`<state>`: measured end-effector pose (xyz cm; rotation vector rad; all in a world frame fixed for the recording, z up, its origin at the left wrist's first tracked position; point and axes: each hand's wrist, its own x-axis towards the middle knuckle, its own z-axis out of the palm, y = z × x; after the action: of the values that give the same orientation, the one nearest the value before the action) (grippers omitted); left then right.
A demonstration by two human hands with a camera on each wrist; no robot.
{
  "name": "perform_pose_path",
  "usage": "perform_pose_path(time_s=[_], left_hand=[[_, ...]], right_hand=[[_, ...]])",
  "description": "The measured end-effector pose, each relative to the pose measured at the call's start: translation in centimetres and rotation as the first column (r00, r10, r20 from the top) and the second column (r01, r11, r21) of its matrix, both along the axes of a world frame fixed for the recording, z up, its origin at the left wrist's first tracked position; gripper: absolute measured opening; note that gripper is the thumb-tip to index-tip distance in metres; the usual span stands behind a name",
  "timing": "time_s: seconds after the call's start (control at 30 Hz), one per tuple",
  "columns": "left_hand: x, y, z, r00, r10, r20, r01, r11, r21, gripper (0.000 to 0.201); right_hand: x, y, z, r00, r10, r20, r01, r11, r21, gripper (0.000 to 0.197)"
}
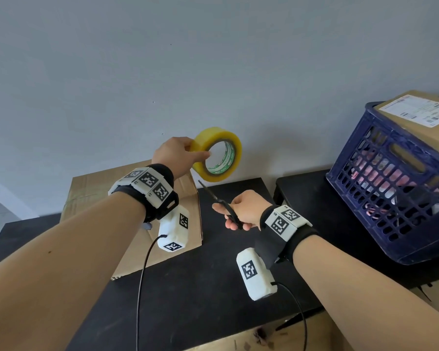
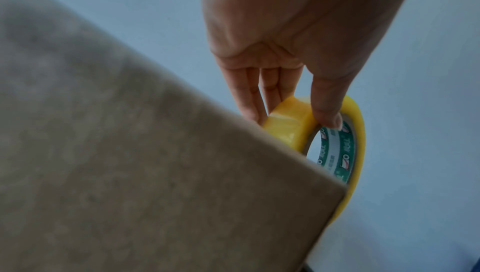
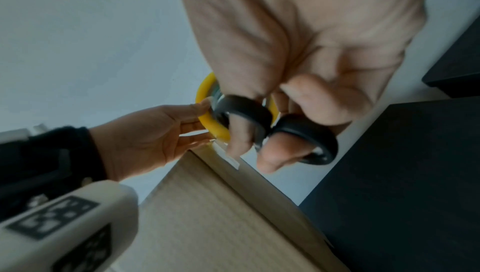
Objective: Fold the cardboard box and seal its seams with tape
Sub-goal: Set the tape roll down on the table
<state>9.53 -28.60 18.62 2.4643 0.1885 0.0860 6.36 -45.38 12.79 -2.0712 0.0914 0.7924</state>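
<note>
1. The left hand (image 1: 174, 155) pinches the yellow tape roll (image 1: 217, 153), raised above the cardboard box (image 1: 127, 183).
2. The right hand (image 1: 243, 211) grips black scissors (image 1: 221, 202), fingers through the handles.
3. The box sits on the black table (image 1: 213, 287).

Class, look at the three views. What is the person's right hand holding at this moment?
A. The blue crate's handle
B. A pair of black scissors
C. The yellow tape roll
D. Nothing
B: the right hand has its fingers through the loops of the black scissors, while the left hand holds the yellow tape roll.
</note>
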Motion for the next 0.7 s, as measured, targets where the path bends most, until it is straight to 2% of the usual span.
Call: perform_pose_path(time_s=[0.07, 0.2, 0.3, 0.4, 0.57, 0.7], left_hand=[[0.0, 0.0, 0.1, 1.0, -0.001, -0.006, 0.001, 1.0, 0.013, 0.044], [0.2, -0.4, 0.5, 1.0, -0.003, -0.013, 0.003, 1.0, 0.007, 0.041], [0.7, -1.6, 0.9, 1.0, -0.019, -0.005, 0.018, 0.99, -0.138, 0.038], [1.1, -4.3, 1.1, 0.998, -0.056, -0.032, 0.046, 0.966, -0.255, 0.044], [1.4, -9.2, -1.5, 0.973, -0.124, -0.196, 0.046, 0.932, -0.359, 0.044], [1.4, -11.1, -5.6, 0.926, -0.133, -0.354, -0.009, 0.928, -0.373, 0.046]], right_hand=[[0.2, -0.4, -0.2, 0.999, -0.04, -0.013, 0.04, 0.999, 0.001, 0.028], [1.2, -2.5, -0.8, 0.989, -0.137, 0.054, 0.137, 0.991, -0.004, 0.045], [1.5, -4.6, -1.0, 0.984, -0.124, 0.125, 0.139, 0.983, -0.116, 0.038], [1.9, -7.0, -1.3, 0.967, -0.184, 0.175, 0.219, 0.953, -0.208, 0.03], [2.3, -10.4, -2.6, 0.931, -0.277, 0.236, 0.343, 0.883, -0.319, 0.024], [1.8, -12.2, -5.6, 0.92, -0.344, 0.185, 0.39, 0.845, -0.367, 0.024]])
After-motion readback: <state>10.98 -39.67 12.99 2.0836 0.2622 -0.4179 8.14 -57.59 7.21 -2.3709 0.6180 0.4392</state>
